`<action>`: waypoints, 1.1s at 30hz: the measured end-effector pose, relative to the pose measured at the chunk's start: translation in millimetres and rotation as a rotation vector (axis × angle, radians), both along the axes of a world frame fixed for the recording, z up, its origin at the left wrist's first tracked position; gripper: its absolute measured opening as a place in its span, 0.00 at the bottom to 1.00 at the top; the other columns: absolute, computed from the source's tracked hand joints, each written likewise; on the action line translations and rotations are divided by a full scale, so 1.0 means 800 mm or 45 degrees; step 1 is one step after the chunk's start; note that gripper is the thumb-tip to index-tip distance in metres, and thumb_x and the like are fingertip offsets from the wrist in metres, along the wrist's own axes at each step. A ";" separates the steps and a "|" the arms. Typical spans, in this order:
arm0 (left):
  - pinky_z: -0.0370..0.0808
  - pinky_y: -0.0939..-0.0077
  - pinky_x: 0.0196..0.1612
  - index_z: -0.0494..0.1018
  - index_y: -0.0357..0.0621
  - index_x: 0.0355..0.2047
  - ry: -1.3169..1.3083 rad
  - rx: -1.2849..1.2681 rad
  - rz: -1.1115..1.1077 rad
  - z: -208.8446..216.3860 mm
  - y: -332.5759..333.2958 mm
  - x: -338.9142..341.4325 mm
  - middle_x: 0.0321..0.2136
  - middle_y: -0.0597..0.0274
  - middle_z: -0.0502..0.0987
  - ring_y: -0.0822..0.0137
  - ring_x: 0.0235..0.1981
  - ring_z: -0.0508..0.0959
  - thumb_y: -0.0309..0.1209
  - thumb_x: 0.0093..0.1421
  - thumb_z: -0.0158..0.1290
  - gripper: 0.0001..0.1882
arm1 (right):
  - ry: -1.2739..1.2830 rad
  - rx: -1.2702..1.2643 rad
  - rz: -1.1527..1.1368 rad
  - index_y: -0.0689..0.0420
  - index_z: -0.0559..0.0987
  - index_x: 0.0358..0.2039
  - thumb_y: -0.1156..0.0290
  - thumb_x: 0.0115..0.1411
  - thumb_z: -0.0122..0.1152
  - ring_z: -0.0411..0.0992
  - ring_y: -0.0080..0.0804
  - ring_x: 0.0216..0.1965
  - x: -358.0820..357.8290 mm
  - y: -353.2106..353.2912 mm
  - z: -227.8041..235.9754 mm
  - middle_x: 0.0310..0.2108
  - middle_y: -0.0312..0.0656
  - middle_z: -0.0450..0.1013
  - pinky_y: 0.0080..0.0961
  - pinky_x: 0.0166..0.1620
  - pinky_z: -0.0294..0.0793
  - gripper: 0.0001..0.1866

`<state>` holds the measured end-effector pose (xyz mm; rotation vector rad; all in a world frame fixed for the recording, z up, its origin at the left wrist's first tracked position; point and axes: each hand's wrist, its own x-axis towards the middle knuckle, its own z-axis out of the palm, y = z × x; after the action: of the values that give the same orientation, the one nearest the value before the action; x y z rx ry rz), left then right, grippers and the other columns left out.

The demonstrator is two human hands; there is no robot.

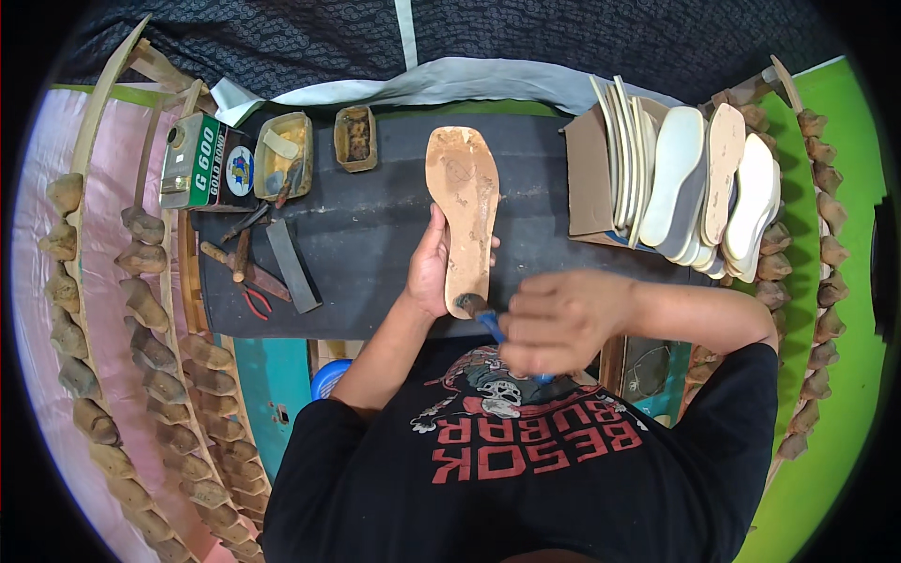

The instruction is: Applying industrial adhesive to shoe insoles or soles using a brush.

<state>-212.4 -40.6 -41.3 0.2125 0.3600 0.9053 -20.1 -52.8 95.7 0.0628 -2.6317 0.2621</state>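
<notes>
A tan, sole-shaped insole board (462, 174) is held up over the dark worktable, its wide end pointing away from me. My left hand (429, 267) is closed around its narrow middle from the left and beneath, and some fingertips show at its right edge. In my right hand (568, 319) is a blue-handled brush (489, 324), gripped by the handle. Its dark bristles touch or nearly touch the heel end of the board. A wet-looking sheen and brownish patches mark the board's upper face.
At the left stand a metal can (206, 164) and a glue-stained tub (283, 136); beside them lie red-handled pliers (255, 301), a hammer (241, 258) and a grey block (293, 266). A small tray (355, 139) is at the back. Right, a cardboard box (588, 178) holds several insoles (675, 169). Racks of shoe lasts (143, 302) flank both sides.
</notes>
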 end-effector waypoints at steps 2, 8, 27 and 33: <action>0.81 0.67 0.40 0.68 0.49 0.64 0.043 -0.045 0.011 0.006 -0.010 0.012 0.43 0.57 0.82 0.65 0.35 0.82 0.61 0.73 0.32 0.35 | 0.099 0.071 -0.135 0.58 0.74 0.40 0.69 0.56 0.62 0.71 0.28 0.25 0.013 0.015 -0.001 0.25 0.33 0.66 0.26 0.27 0.68 0.13; 0.81 0.67 0.43 0.69 0.49 0.63 0.103 -0.142 0.010 0.009 -0.041 0.041 0.45 0.62 0.81 0.66 0.40 0.82 0.61 0.73 0.33 0.34 | 0.173 0.039 -0.247 0.60 0.74 0.39 0.68 0.56 0.65 0.68 0.29 0.24 0.053 0.022 -0.004 0.24 0.35 0.65 0.26 0.26 0.66 0.14; 0.79 0.63 0.46 0.70 0.49 0.59 0.033 -0.090 0.076 0.035 -0.105 0.077 0.45 0.61 0.80 0.65 0.42 0.80 0.57 0.74 0.35 0.30 | 0.253 -0.242 -0.231 0.60 0.75 0.41 0.70 0.55 0.69 0.76 0.41 0.26 0.089 0.001 -0.005 0.27 0.40 0.73 0.35 0.29 0.75 0.16; 0.80 0.63 0.44 0.70 0.49 0.59 -0.014 -0.099 0.087 0.012 -0.107 0.077 0.43 0.59 0.79 0.63 0.42 0.80 0.57 0.74 0.36 0.29 | 0.178 0.038 0.068 0.59 0.75 0.40 0.67 0.55 0.67 0.71 0.31 0.23 0.074 -0.067 -0.015 0.24 0.36 0.67 0.31 0.27 0.72 0.15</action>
<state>-150.6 -125.9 -31.8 0.1237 0.3933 0.9577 39.3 -106.0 83.5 0.1555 -2.4974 0.2283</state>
